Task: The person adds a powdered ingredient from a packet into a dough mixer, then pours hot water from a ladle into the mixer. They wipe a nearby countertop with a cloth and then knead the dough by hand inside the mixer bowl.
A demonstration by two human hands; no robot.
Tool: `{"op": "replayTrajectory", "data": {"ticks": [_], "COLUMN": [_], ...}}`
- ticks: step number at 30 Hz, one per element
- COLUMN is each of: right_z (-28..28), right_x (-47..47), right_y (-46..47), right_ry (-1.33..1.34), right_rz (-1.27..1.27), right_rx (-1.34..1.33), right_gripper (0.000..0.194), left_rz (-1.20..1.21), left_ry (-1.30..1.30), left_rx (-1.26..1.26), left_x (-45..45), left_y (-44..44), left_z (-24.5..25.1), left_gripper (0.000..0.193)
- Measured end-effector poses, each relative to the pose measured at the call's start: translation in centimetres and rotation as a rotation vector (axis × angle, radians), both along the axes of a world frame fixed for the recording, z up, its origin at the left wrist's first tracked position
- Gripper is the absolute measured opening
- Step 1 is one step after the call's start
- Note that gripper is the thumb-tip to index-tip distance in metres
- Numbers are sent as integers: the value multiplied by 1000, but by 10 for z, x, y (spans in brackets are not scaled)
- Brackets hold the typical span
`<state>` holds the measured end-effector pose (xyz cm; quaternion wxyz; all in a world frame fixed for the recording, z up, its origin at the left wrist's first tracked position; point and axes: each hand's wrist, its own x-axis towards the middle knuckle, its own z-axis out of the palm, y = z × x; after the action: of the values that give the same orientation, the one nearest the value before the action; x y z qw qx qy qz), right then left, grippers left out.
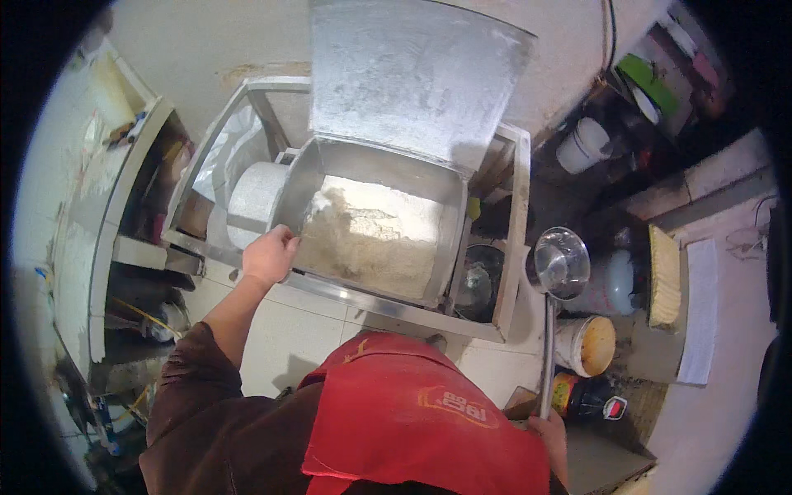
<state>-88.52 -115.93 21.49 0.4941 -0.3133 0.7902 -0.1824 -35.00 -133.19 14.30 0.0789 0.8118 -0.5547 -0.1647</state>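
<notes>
Before me stands a steel mixer tub [455,229] on a metal frame, its bottom covered with a white, flour-like powder [396,207]. The front part of the powder lies in shadow. A flat steel lid [414,74] is raised at the tub's back. My left hand [269,253] has its fingers curled at the tub's left front corner, gripping the rim. Low at my right side, my right hand [550,430] holds the long handle of a metal ladle [562,263]. The ladle's round bowl is right of the frame and seems to hold clear liquid.
A metal frame rail [396,312] runs along the tub's front. To the right are a stained bucket [597,346], a dark bottle [588,396] and a white bucket [583,145]. A worktable [93,204] borders the left. A dark pot [479,281] sits inside the frame.
</notes>
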Motion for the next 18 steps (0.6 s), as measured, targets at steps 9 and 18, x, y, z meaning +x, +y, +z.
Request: {"op": "replayTrajectory", "data": {"ticks": [9,18], "right_z": [123,132], "right_x": [52,134], "right_y": [-34,-102], "right_ry": [-216,-272], "right_rz": [-99,215], "right_rx": [-108,10], "right_gripper": [27,34], "left_rz": [-36,-74], "left_ry": [70,45], "left_rx": [-160,-168], "left_x": [2,6], "left_y": [5,6], "left_z": [1,-1], "left_gripper": [22,19]}}
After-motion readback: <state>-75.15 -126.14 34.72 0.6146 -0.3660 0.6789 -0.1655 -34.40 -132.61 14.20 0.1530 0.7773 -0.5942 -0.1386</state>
